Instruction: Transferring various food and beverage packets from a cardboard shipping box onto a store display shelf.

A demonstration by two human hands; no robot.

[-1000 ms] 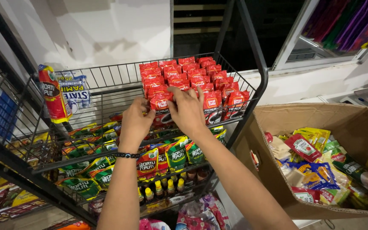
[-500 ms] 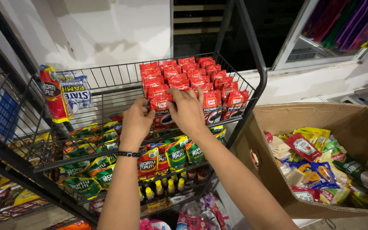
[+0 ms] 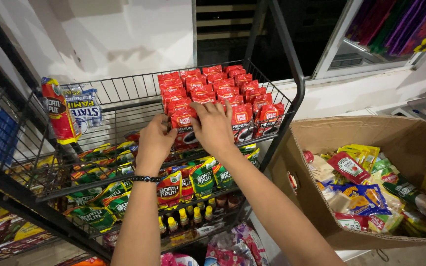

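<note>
Rows of red sachet packs (image 3: 213,91) stand upright in the top basket of a black wire rack (image 3: 287,74). My left hand (image 3: 155,143), with a black bead bracelet at the wrist, and my right hand (image 3: 214,127) both grip the front red pack (image 3: 183,127) of the left row at the basket's front edge. Fingers of both hands curl over the pack's top and sides. The lower part of the pack is partly hidden by my hands.
Green and red pouches (image 3: 193,177) fill the shelf below, with small yellow-capped bottles (image 3: 186,216) under them. Two packs (image 3: 70,111) hang at the top basket's left. An open cardboard box (image 3: 321,216) of mixed sachets sits at the right. White wall behind.
Both hands have stayed on the front red pack; they shifted only slightly, and the rows look the same.
</note>
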